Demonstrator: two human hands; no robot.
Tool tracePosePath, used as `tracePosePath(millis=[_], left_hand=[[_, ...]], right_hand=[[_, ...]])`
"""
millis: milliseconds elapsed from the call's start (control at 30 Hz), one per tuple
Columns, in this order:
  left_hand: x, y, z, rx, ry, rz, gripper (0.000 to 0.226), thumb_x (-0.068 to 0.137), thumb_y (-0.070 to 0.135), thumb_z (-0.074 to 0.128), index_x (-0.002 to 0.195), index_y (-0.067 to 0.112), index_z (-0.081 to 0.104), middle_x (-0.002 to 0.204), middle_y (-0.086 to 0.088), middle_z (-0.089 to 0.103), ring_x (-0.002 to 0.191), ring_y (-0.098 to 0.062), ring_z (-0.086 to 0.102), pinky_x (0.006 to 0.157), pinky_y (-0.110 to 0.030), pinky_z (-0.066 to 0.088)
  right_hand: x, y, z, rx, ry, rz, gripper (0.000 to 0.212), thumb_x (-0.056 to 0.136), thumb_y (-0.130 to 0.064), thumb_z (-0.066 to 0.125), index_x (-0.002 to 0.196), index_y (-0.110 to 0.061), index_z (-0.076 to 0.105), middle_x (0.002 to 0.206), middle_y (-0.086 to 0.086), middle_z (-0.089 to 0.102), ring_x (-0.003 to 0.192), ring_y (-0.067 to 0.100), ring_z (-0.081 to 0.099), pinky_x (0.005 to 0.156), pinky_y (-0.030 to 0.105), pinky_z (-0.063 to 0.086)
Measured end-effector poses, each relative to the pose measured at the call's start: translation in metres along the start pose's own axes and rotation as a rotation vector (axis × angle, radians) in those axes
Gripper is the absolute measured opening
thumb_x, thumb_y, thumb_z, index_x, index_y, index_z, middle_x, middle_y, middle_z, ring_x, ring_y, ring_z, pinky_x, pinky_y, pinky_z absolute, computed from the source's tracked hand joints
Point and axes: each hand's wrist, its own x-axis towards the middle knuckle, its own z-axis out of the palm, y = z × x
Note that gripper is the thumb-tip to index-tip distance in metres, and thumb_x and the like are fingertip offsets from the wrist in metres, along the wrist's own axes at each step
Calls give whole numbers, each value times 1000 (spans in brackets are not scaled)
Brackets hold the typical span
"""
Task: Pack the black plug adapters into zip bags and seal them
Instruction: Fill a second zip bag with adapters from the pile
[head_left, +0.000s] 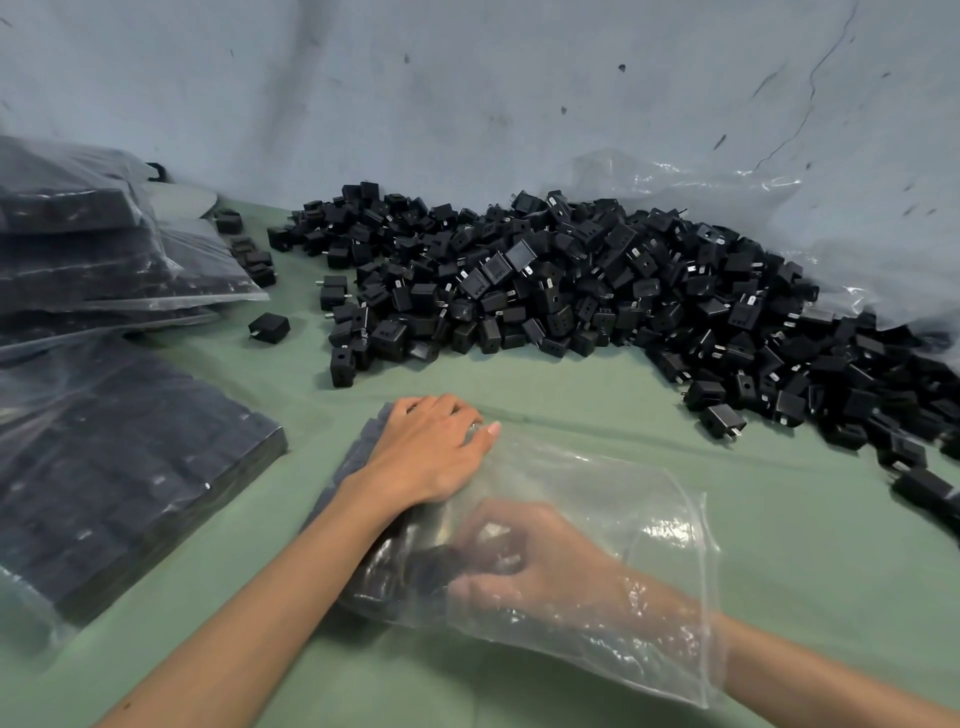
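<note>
A clear zip bag (613, 499) lies on the green table in front of me, its left part filled with rows of black plug adapters (358, 457). My left hand (431, 452) presses flat on top of the bag over those adapters. My right hand (524, 561) is inside the bag through its right-hand opening, fingers closed around black adapters (441, 561) near the packed rows. A big heap of loose black adapters (545, 280) fills the far middle and right of the table.
Filled clear bags of adapters (124, 457) are stacked at the left, with more (78, 244) behind them. A large crumpled plastic sheet (753, 197) lies behind the heap against the grey wall. A few stray adapters (269, 327) sit on the green table (545, 379).
</note>
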Motion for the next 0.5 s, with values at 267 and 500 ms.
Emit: tracePosePath(millis=[267,500], left_hand=[[0,0,0,-3,7,7,59,95,55,15,127,24,54,133,5,51,122,-11,42,107,-35,18],[0,-1,0,13,-7,11,60,94,55,14,126,24,54,133,5,51,122,-12,41,107,-36,18]], right_hand=[[3,-1,-2,-131,-139,-52,16,86,-24,70,98,-16,75,93,-25,61,85,-13,57,80,8,45],[6,-2,0,-73,-93,11,22,85,-10,67,105,-3,64,102,7,69,87,3,66,83,27,54]])
